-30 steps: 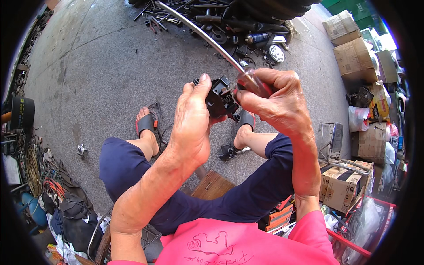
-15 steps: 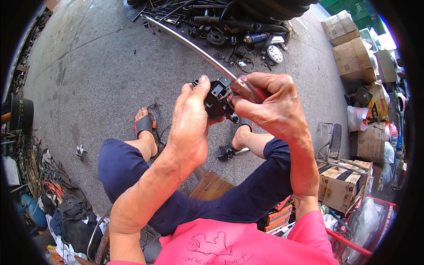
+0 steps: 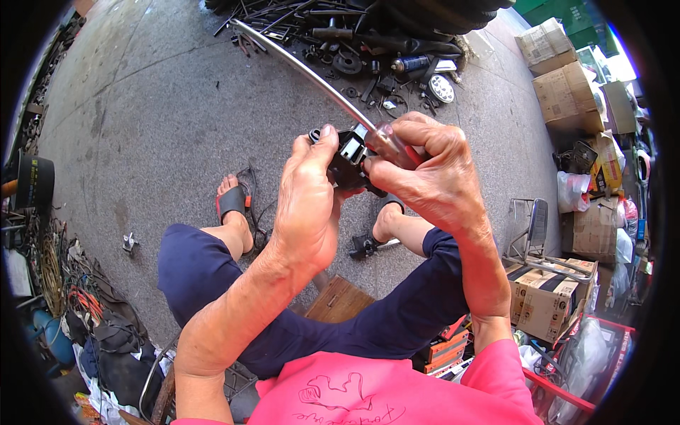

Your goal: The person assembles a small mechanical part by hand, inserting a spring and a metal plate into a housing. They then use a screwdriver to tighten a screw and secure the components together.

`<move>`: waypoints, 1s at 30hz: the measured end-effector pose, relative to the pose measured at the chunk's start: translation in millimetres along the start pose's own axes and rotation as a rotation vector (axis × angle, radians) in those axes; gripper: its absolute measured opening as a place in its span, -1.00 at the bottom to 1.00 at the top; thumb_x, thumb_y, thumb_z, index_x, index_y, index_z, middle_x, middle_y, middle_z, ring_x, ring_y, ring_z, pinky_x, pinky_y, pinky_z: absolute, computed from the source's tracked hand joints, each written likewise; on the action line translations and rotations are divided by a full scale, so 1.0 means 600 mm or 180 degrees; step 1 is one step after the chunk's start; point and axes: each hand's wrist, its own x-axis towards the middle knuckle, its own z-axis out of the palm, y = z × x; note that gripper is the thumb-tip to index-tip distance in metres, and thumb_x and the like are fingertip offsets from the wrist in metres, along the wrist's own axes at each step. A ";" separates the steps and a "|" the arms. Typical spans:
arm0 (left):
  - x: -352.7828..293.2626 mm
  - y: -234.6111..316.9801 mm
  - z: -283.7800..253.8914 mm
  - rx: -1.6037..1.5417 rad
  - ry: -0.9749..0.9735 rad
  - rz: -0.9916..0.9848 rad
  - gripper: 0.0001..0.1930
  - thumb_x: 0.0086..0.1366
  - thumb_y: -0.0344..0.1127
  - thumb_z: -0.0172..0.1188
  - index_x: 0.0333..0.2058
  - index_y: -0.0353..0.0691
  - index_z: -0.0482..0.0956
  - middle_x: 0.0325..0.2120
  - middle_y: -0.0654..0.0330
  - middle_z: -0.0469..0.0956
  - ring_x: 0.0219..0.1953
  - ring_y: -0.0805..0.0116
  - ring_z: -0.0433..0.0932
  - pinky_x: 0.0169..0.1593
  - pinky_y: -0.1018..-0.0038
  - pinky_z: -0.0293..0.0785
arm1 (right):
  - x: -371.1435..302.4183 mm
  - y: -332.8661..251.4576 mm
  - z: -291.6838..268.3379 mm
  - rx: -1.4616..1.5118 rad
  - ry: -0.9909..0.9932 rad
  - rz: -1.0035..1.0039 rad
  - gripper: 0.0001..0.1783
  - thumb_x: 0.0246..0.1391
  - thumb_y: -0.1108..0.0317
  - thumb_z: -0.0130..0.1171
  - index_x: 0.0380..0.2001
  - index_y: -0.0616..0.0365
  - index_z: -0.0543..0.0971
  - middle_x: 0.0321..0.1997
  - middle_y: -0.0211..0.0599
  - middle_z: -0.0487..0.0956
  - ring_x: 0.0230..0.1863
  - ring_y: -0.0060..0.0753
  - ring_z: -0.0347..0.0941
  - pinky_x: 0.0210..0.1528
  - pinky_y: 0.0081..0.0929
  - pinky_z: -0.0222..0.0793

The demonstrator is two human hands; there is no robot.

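Note:
My left hand [image 3: 306, 191] is closed around a small black plastic part [image 3: 347, 166] with metal pieces in it, thumb on top. Its exact kind is not clear. In my right hand [image 3: 435, 166] is a screwdriver [image 3: 304, 69], gripped by its clear and red handle. The long metal shaft slants up and to the left, away from me, and its tip is over the pile of parts on the ground. The fingers of my right hand also rest close against the black part, partly hiding it. Both hands are held in front of my knees.
A heap of black rods and parts [image 3: 333, 32] lies at the far side. Cardboard boxes [image 3: 565, 91] and bags line the right. Beside my right leg is a box [image 3: 545, 301] with a metal-framed seat on it. Tangled cables and cloth [image 3: 113, 333] lie at the left.
The screwdriver handle and my right hand have shifted slightly left and toward the black part. That part has turned a little in my left hand.

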 end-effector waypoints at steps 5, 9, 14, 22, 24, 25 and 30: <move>0.002 -0.002 -0.002 -0.0441 -0.0094 -0.0032 -0.82 0.37 -0.19 -0.07 -0.21 -0.12 0.41 -0.28 0.27 0.49 -0.15 0.45 0.44 -0.01 0.36 0.35 | -0.002 -0.007 0.000 0.0068 0.0000 0.0011 -0.76 -0.30 0.37 0.25 -0.51 0.31 0.58 -0.61 -0.28 0.38 -0.58 -0.42 0.32 -0.52 -0.45 0.24; 0.005 -0.004 -0.006 -0.0765 -0.0113 -0.0022 -0.82 0.36 -0.24 -0.08 -0.21 -0.17 0.42 -0.25 0.24 0.51 -0.15 0.41 0.46 0.01 0.36 0.37 | -0.006 0.002 0.011 0.0072 0.0279 -0.0373 -0.79 -0.29 0.42 0.27 -0.50 0.30 0.58 -0.61 -0.28 0.36 -0.59 -0.44 0.30 -0.53 -0.46 0.22; 0.004 0.000 0.001 -0.0812 -0.0018 -0.0121 -0.82 0.35 -0.29 -0.08 -0.22 -0.22 0.43 -0.23 0.19 0.52 -0.14 0.38 0.49 0.03 0.34 0.38 | -0.007 -0.006 0.015 0.0067 0.0398 -0.0431 -0.81 -0.29 0.45 0.28 -0.50 0.32 0.57 -0.65 -0.30 0.34 -0.62 -0.48 0.28 -0.56 -0.48 0.20; 0.005 0.000 -0.005 -0.0905 -0.0135 -0.0150 -0.81 0.34 -0.26 -0.08 -0.23 -0.24 0.43 -0.25 0.18 0.54 -0.17 0.37 0.50 0.00 0.34 0.40 | -0.007 -0.009 0.009 0.0291 0.0282 -0.0182 -0.79 -0.30 0.47 0.30 -0.48 0.31 0.58 -0.60 -0.28 0.47 -0.58 -0.50 0.37 -0.53 -0.55 0.27; 0.007 0.004 -0.013 -0.0920 -0.0261 -0.0124 -0.81 0.34 -0.26 -0.08 -0.23 -0.21 0.43 -0.25 0.19 0.55 -0.17 0.38 0.50 -0.03 0.36 0.40 | -0.007 -0.005 0.011 0.0230 0.0332 -0.0420 -0.81 -0.27 0.50 0.34 -0.49 0.29 0.57 -0.62 -0.43 0.39 -0.59 -0.66 0.25 -0.56 -0.65 0.16; 0.008 0.006 -0.015 -0.0923 -0.0321 -0.0107 -0.82 0.34 -0.26 -0.09 -0.23 -0.20 0.43 -0.25 0.19 0.55 -0.18 0.39 0.50 -0.05 0.37 0.40 | -0.008 -0.003 0.013 0.0204 0.0357 -0.0542 -0.81 -0.26 0.51 0.37 -0.50 0.27 0.56 -0.63 -0.50 0.35 -0.60 -0.73 0.19 -0.58 -0.70 0.10; -0.002 0.018 -0.004 -0.0496 -0.0242 0.0104 -0.84 0.34 -0.31 -0.12 -0.19 -0.17 0.40 -0.26 0.23 0.52 -0.18 0.41 0.49 -0.07 0.41 0.39 | -0.005 0.000 0.014 0.0104 0.0479 -0.1160 -0.78 -0.28 0.53 0.38 -0.47 0.26 0.57 -0.58 -0.42 0.44 -0.58 -0.68 0.31 -0.56 -0.70 0.22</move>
